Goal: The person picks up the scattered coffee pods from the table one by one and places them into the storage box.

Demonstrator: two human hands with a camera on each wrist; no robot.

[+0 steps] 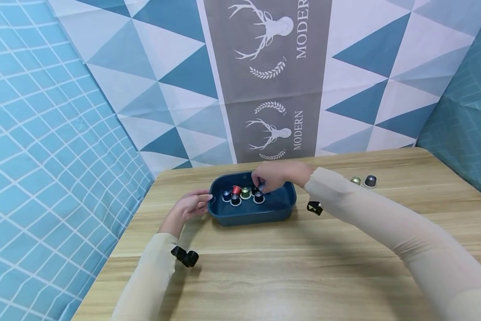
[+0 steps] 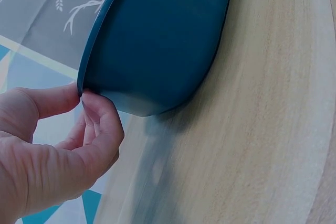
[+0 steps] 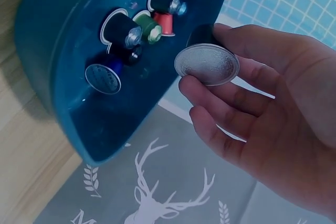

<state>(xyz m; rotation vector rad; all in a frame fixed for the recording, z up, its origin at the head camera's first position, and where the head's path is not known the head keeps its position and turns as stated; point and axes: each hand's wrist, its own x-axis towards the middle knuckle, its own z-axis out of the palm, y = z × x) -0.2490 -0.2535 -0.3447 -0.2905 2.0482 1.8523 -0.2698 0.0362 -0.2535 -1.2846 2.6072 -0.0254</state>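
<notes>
A dark blue oblong tub (image 1: pixel 256 218) stands on the table with several coffee capsules inside. My left hand (image 1: pixel 190 205) pinches its left rim between thumb and fingers, as the left wrist view shows up close. Over the right part of the tub, my right hand (image 1: pixel 278 173) pinches a dark coffee capsule (image 3: pixel 207 64), its silver foil lid turned toward the right wrist camera. Among the capsules in the tub are a red capsule (image 1: pixel 236 190), a green capsule (image 1: pixel 245 192) and black ones. In the right wrist view a blue capsule (image 3: pixel 103 78) lies tipped, its lid showing.
Right of the tub, beyond my right forearm, a pale green capsule (image 1: pixel 355 180) and a dark capsule (image 1: pixel 370 181) stand on the wooden table (image 1: pixel 256 276). The sleeve partly covers the green one. A patterned cloth (image 1: pixel 272 89) hangs behind the table.
</notes>
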